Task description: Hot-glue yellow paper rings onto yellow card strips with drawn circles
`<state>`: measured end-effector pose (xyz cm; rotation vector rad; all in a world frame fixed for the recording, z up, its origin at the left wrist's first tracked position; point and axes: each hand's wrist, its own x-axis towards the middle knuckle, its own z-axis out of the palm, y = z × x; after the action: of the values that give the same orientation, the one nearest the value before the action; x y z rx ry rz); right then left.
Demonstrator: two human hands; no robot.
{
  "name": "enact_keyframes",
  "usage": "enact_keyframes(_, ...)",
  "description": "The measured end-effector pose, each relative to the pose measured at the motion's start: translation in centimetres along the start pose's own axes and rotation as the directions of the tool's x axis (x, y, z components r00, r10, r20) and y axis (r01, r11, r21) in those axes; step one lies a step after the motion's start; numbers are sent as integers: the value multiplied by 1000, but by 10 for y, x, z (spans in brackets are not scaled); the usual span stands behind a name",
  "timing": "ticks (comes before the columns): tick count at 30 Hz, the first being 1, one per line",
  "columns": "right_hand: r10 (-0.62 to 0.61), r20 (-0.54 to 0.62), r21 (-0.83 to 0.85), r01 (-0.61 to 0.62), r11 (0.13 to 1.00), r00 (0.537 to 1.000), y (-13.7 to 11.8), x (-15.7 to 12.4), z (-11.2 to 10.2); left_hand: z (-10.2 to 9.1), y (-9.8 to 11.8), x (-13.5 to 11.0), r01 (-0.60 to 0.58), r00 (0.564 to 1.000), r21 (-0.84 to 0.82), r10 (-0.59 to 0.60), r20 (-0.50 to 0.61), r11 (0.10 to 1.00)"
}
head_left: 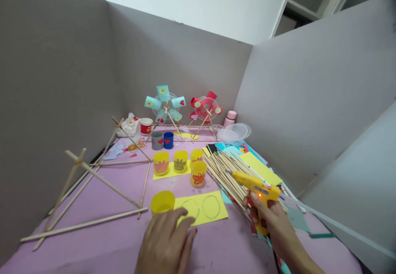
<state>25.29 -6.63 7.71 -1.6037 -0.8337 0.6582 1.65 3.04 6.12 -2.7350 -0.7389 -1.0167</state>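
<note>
My right hand (pixel 272 216) held the glue gun (pixel 255 183) right of the circle-marked card (pixel 201 209); left hand (pixel 167 237), loosely open, by its near edge. Behind the card, four cups (pixel 198 173) looked decorated; front cup (pixel 162 202) at its left looked plain, circles (pixel 211 207) uncut.

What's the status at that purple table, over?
Right hand gripping yellow glue gun, orange light lit. Left hand near closest yellow cup, contact unclear. Loose wooden sticks piled close by the gun.
</note>
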Motion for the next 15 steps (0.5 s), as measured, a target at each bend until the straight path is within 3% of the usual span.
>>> enact_keyframes(4,-77,-84,173,91,981,994,11,5,7,-23,0,84,158,961,56,-166,220,986)
enact_keyframes(7,-59,-124,265,91,960,990,20,6,11,-11,0,129,120,920,84,-142,365,989)
enact_keyframes(12,-57,-124,306,93,948,991,31,7,1,28,-7,153,112,836,159,-179,518,981)
enact_keyframes(15,-58,-120,313,94,945,991,34,8,-5,33,-11,153,120,795,201,-216,567,972)
